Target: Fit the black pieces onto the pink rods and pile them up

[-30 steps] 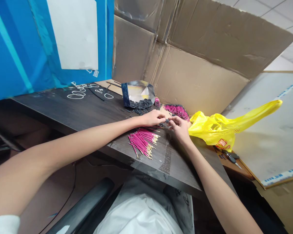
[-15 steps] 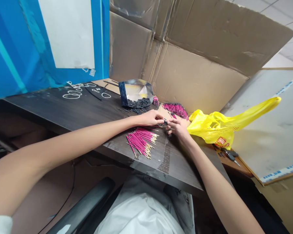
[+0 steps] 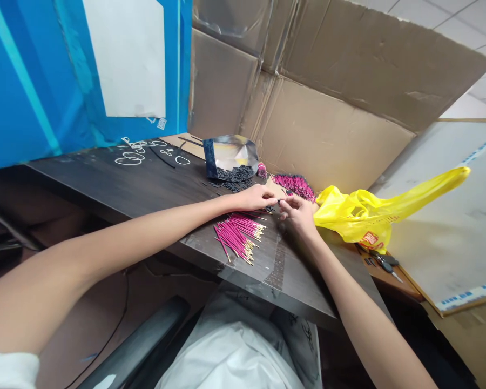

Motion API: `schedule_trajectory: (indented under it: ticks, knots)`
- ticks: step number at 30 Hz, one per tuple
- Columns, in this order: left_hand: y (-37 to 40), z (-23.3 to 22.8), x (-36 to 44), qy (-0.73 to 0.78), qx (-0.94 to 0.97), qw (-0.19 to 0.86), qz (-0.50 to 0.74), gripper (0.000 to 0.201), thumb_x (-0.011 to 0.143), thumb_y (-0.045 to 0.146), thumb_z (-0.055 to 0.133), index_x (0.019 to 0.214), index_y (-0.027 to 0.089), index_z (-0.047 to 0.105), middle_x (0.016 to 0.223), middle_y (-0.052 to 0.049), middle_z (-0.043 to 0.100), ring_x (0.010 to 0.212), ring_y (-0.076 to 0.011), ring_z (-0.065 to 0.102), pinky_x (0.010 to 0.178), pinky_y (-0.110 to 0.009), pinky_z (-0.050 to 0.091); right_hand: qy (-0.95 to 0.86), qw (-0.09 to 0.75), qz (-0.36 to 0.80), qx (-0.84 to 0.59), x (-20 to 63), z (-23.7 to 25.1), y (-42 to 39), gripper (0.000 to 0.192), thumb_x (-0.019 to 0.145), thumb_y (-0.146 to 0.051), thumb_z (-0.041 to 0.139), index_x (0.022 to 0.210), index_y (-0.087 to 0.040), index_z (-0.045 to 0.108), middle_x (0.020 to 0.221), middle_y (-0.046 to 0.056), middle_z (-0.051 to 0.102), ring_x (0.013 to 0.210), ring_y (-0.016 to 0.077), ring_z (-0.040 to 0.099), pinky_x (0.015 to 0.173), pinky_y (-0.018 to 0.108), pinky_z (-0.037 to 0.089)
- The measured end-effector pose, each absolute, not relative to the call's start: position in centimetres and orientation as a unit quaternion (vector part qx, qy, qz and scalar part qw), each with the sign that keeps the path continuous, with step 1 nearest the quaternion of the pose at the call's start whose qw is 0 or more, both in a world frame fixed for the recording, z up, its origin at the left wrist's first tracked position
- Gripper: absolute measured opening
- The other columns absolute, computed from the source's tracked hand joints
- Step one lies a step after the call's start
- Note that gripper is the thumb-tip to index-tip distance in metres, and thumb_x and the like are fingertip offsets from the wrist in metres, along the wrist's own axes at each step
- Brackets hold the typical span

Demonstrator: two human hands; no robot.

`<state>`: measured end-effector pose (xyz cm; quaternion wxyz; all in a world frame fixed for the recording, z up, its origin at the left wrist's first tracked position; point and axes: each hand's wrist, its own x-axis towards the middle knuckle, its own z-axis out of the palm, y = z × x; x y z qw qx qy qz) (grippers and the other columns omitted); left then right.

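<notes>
My left hand [image 3: 254, 197] and right hand [image 3: 297, 209] pinched one small black piece [image 3: 278, 200] beyond the pink pins [image 3: 238, 236]; I judged steady fingertips best.

Hands [image 3: 281, 202] pinch sm. black piece [image 3: 278, 200].

The dark desk [image 3: 117, 181] is bare across its left stretch, open to a pass from the near edge. Near the middle, a fan of pink wires [image 3: 238, 236] lies just in front of the left hand [image 3: 254, 196] and right hand [image 3: 296, 212], whose fingertips meet. Behind them a foil bag [image 3: 229, 155], spilled black pieces [image 3: 234, 176] and more pink wires [image 3: 295, 185] crowd the back. A yellow bag [image 3: 360, 213] blocks the right side, and cardboard walls [image 3: 328, 129] close off the rear.
</notes>
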<state>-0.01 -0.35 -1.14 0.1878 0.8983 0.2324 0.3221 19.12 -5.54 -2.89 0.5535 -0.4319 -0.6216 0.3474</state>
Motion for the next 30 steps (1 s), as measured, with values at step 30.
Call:
schedule_trajectory:
  ticks: [30]
  knots:
    - [-1.1, -0.6, 0.2, 0.211, 0.896, 0.212, 0.328, 0.028, 0.096, 0.031, 0.053, 0.087, 0.013, 0.072, 0.077, -0.002, 0.065, 0.07, -0.0128, 0.052, 0.073, -0.026, 0.037, -0.631, 0.554, 0.343, -0.422, 18.9, -1.8, -6.8, 0.037, 0.07, -0.05, 0.078, 0.085, -0.018, 0.066, 0.078, 0.002, 0.067, 0.063, 0.0144, 0.06, 0.045, 0.023, 0.049]
